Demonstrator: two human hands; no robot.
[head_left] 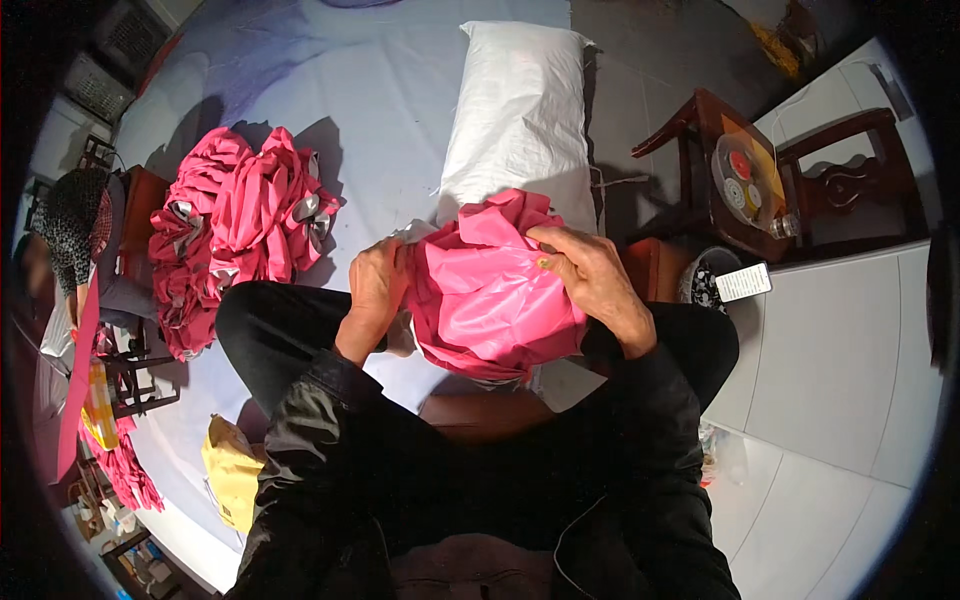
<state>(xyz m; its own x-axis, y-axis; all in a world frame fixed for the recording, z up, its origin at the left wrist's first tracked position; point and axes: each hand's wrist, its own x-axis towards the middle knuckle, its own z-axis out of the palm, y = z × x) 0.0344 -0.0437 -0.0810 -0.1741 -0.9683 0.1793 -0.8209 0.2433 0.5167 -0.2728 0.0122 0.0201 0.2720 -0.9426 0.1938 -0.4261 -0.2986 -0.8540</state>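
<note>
1. The pink cloth [490, 310] is bunched over the person's lap, between the two hands.
2. The left hand [378, 288] has its fingers curled around the cloth's left edge; some fingertips are hidden.
3. The right hand [600, 285] pinches the upper right edge between thumb and fingers.
4. Just beyond the cloth lies a plump white sack [518, 110].
5. To the left, a large heap of pink pieces [250, 215] rests on the pale floor sheet [370, 120]; a yellow bag [232, 475] stands nearer.
6. To the right is a dark wooden chair [868, 184].
7. At far left sits another person [75, 225], near a long pink strip [80, 375].
</note>
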